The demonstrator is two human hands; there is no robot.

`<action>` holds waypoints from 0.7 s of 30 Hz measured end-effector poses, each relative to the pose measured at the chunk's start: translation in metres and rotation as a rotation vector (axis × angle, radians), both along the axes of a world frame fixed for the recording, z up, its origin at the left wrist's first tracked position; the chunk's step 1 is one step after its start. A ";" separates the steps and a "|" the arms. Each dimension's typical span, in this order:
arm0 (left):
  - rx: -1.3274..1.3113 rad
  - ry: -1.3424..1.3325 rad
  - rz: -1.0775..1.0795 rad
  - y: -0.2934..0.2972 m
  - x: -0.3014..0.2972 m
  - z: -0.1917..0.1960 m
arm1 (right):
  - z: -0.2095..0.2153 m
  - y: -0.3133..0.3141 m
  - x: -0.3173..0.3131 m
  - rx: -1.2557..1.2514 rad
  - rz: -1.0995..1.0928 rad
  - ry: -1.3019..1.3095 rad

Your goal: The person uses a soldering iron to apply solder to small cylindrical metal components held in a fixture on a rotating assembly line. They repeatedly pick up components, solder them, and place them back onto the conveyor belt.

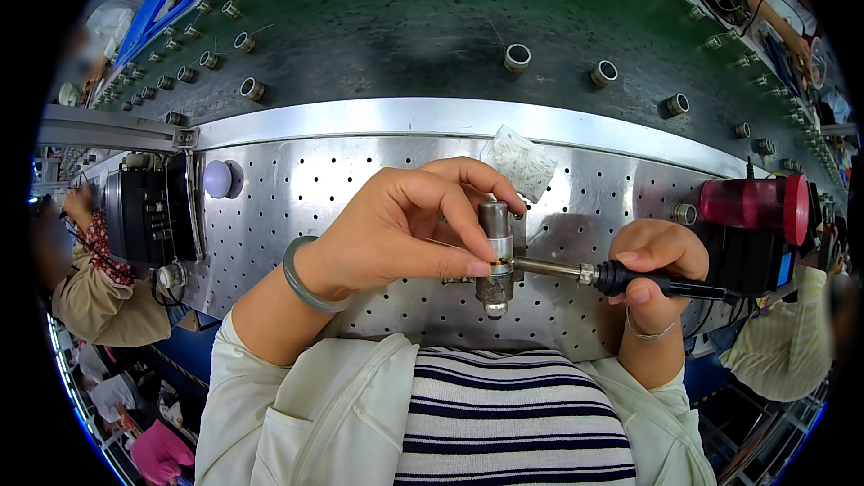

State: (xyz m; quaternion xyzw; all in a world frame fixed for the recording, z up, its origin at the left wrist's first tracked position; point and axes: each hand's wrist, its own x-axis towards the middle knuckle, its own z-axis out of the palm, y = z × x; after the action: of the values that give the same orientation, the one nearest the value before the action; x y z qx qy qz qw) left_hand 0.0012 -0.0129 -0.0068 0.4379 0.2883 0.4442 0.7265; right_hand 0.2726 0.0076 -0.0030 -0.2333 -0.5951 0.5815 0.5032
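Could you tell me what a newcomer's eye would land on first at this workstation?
Dead centre, the left hand pinches a small metal cylinder upright over the perforated steel bench, while the right hand presses a soldering iron sideways against it. Behind, a dark green conveyor belt carries scattered metal rings, and a red cylindrical device sits at the right.

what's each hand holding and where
Left hand pinches the small metal cylinder near its middle; right hand grips the soldering iron by its black handle.

Green conveyor belt w/ metal rings, red cylinder, small plastic bag
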 end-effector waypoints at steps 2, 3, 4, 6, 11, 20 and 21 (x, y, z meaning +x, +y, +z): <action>-0.005 -0.007 -0.014 0.001 -0.001 0.000 | 0.001 0.000 0.000 0.018 0.001 -0.014; -0.008 -0.016 -0.027 0.001 -0.002 0.000 | 0.001 0.001 0.000 0.035 0.004 -0.013; -0.011 -0.024 -0.040 0.001 -0.003 0.000 | 0.001 0.001 -0.001 0.052 0.007 -0.013; -0.058 -0.057 -0.021 0.001 -0.001 0.001 | 0.001 0.003 -0.001 0.097 0.019 -0.026; -0.154 -0.074 -0.060 0.003 0.003 0.004 | 0.004 0.006 0.000 0.183 0.036 -0.074; -0.216 -0.064 -0.100 0.006 0.000 0.007 | 0.004 0.011 0.000 0.291 0.047 -0.097; -0.208 -0.079 -0.106 0.006 -0.001 0.006 | 0.005 0.011 0.000 0.297 0.046 -0.105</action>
State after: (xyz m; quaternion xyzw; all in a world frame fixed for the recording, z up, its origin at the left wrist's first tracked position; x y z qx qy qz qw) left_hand 0.0006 -0.0064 -0.0005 0.3570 0.2805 0.3894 0.8014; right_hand 0.2727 0.0186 0.0020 -0.1728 -0.7053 0.4855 0.4868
